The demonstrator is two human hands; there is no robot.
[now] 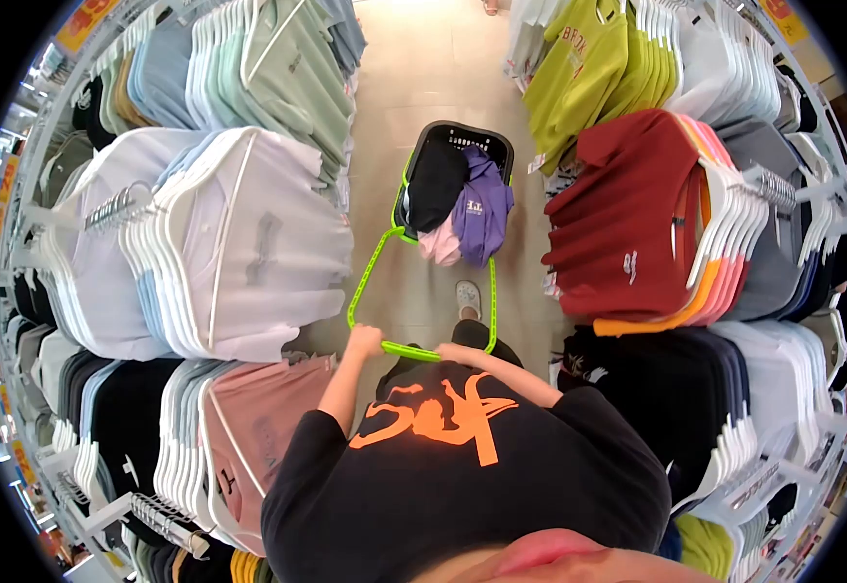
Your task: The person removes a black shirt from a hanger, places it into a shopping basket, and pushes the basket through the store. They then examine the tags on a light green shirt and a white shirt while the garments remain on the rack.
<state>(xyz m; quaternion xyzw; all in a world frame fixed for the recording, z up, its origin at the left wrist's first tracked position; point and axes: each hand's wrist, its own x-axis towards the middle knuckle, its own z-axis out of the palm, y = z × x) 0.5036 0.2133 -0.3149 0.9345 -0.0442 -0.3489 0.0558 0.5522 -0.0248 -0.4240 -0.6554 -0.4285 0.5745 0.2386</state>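
My left hand (365, 339) is closed round the left end of the green handle (412, 352) of a black shopping basket (487, 133). Close by on the same bar, my right hand (451, 353) grips its right end. The basket stands out in front of me over the aisle floor, joined to the bar by long green side arms. Inside lie a black garment (435, 185), a purple garment with white print (482, 206) and a pink garment (440, 243). The purple and pink cloth hangs over the near rim.
Racks of hung shirts line both sides: white shirts (268, 243) and pink shirts (273, 408) left, dark red shirts (623, 214) and yellow-green shirts (579, 73) right. Metal rack arms (773, 185) jut out. The tiled aisle (409, 58) runs ahead. My shoe (468, 298) shows below the basket.
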